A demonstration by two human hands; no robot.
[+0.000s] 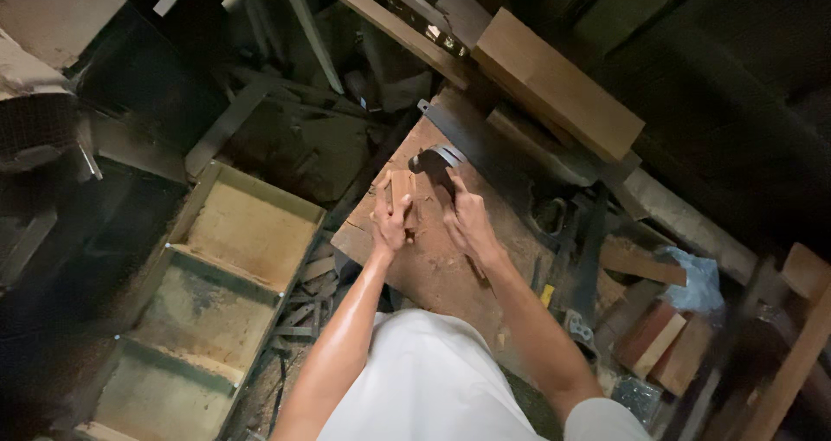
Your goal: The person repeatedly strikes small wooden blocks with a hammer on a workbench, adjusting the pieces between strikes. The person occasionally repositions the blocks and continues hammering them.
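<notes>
My left hand (389, 220) grips a small block of wood (401, 190) and holds it down on a dusty wooden work board (433, 268). My right hand (467, 218) is closed on a dark curved metal tool (434, 163) whose end sits just above and right of the block. Both hands are close together near the board's far end. What the tool's tip touches is hidden in shadow.
A thick wooden beam (554, 82) lies at the back right over a dark metal bar (485, 142). A long sawdust-filled wooden tray with several compartments (225, 276) stands at the left. Wood offcuts (662, 337) and a blue rag (697, 281) lie at the right.
</notes>
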